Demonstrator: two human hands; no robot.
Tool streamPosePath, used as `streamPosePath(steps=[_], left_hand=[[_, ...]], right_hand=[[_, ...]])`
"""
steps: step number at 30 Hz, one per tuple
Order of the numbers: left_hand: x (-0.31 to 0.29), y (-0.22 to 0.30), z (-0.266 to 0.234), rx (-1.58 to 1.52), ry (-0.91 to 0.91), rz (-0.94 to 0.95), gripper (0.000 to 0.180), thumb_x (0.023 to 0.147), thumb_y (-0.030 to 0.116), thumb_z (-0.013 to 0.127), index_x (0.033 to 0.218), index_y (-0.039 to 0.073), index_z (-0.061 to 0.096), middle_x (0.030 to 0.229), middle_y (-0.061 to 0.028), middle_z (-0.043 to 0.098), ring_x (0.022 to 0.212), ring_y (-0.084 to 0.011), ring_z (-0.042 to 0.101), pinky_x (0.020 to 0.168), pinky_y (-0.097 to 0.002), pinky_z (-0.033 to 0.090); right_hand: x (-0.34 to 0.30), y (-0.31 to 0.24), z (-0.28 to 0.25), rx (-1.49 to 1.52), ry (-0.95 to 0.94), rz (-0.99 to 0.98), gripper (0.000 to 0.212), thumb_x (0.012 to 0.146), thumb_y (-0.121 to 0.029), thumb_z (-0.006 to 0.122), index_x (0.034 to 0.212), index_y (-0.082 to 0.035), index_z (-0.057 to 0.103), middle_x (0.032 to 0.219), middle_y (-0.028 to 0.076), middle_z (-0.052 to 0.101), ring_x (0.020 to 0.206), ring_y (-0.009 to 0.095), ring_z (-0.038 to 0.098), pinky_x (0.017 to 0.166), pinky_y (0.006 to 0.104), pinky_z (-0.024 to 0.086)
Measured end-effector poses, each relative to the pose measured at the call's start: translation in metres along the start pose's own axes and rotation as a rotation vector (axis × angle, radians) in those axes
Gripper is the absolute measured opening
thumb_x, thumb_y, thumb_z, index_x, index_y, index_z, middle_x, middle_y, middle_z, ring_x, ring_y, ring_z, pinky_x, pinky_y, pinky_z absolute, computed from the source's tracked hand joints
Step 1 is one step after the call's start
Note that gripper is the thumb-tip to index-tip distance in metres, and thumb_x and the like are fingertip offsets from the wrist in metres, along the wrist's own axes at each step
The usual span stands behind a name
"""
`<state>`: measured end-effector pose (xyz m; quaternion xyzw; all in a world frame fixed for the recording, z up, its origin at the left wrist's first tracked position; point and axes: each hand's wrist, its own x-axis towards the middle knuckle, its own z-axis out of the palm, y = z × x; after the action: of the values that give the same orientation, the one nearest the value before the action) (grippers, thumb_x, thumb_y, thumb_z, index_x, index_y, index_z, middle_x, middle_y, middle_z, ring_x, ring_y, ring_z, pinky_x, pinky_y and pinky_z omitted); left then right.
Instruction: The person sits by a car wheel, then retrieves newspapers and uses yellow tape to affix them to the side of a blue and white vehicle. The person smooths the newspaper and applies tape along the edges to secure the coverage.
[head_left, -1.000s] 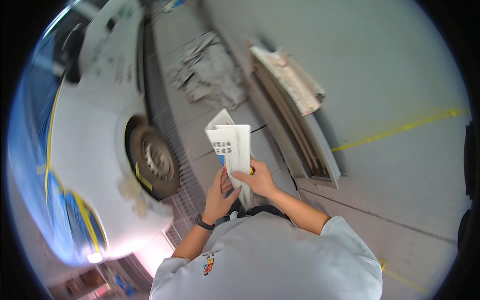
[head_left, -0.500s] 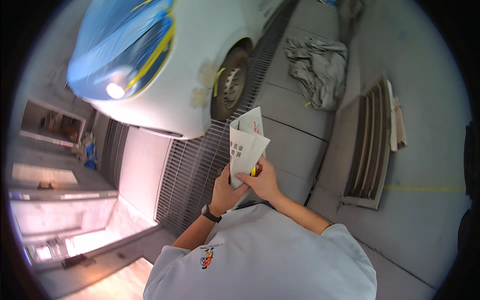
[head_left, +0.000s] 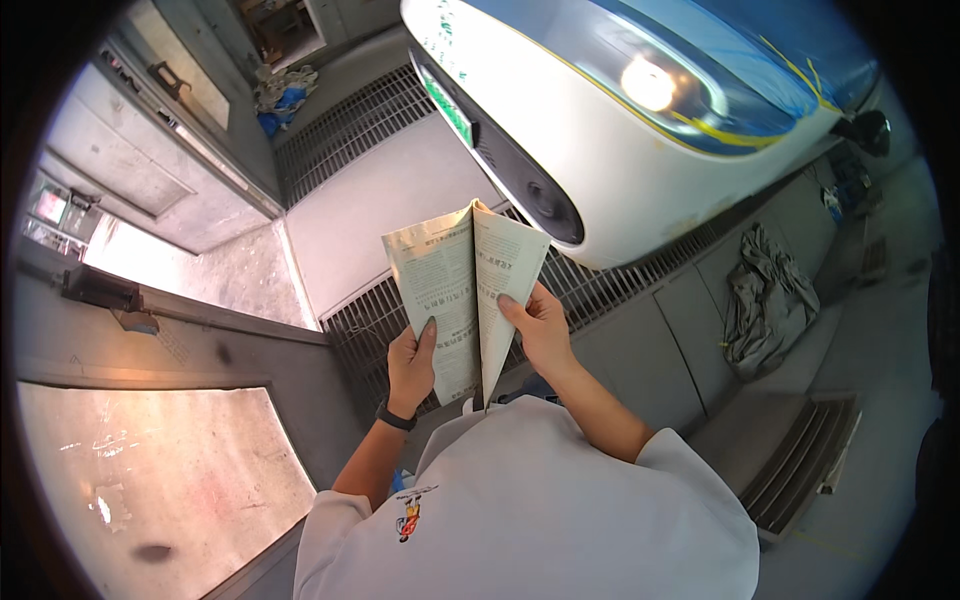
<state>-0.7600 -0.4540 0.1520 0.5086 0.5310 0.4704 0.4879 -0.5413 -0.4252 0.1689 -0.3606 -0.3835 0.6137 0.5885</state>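
A folded newspaper is spread partway in front of my chest, with an upright crease between its two halves. My left hand grips the lower left side, thumb on the printed face and fingers behind. On the other half, my right hand pinches the right edge with its thumb in front. The fingers of both hands are partly hidden behind the paper. A dark watch is on my left wrist.
A white vehicle stands ahead to the right, partly covered by blue film edged with yellow tape. Floor grating runs beneath. Crumpled grey cloth and a slatted panel lie right; a windowed door is left.
The newspaper has gone from a narrow folded bundle to spread halves, and my hands have moved apart. My view has swung left; the yellow object by my right hand no longer shows.
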Motion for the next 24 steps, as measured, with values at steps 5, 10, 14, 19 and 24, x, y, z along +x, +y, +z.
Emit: streamPosePath(steps=[5,10,14,19,24], left_hand=[[0.036,-0.033,-0.132,0.082,0.443,0.185,0.022,0.104,0.014,0.065,0.11,-0.006,0.073,0.092,-0.003,0.075,0.082,-0.004,0.059,0.071,-0.0244,0.049],[0.057,-0.068,-0.221,0.194,0.801,0.077,0.021,0.101,0.015,0.07,0.103,-0.006,0.074,0.08,-0.0012,0.069,0.074,-0.0032,0.054,0.065,-0.0231,0.044],[0.125,-0.083,-0.309,0.389,0.92,-0.121,0.025,0.099,0.019,0.073,0.099,-0.005,0.074,0.078,-0.0017,0.068,0.071,-0.0041,0.053,0.064,-0.0242,0.044],[0.244,-0.102,-0.391,0.018,1.129,-0.135,0.031,0.098,0.025,0.074,0.091,-0.005,0.073,0.077,0.0013,0.066,0.069,-0.0033,0.049,0.062,-0.0235,0.04],[0.348,-0.116,-0.444,-0.022,1.196,-0.304,0.03,0.102,0.026,0.071,0.094,-0.003,0.076,0.08,0.0027,0.068,0.071,-0.0038,0.053,0.064,-0.0226,0.043]], right_hand=[[0.101,0.049,0.066,-0.07,-0.081,0.292,0.028,0.098,-0.006,0.07,0.126,-0.003,0.066,0.115,0.008,0.074,0.1,0.012,0.068,0.087,0.031,0.055],[0.204,0.096,0.115,-0.041,-0.266,0.364,0.033,0.094,-0.007,0.075,0.125,-0.002,0.066,0.112,0.007,0.074,0.098,0.013,0.069,0.092,0.0314,0.054],[0.337,0.152,0.188,0.084,-0.42,0.438,0.039,0.089,-0.006,0.08,0.125,-0.002,0.065,0.113,0.006,0.073,0.101,0.014,0.068,0.094,0.0307,0.054],[0.498,0.19,0.281,0.058,-0.525,0.548,0.043,0.086,-0.007,0.084,0.124,-0.003,0.065,0.11,0.004,0.073,0.099,0.013,0.068,0.093,0.0292,0.054],[0.606,0.194,0.338,0.055,-0.685,0.494,0.046,0.086,-0.009,0.085,0.127,-0.003,0.066,0.112,0.005,0.073,0.1,0.013,0.067,0.094,0.0284,0.054]])
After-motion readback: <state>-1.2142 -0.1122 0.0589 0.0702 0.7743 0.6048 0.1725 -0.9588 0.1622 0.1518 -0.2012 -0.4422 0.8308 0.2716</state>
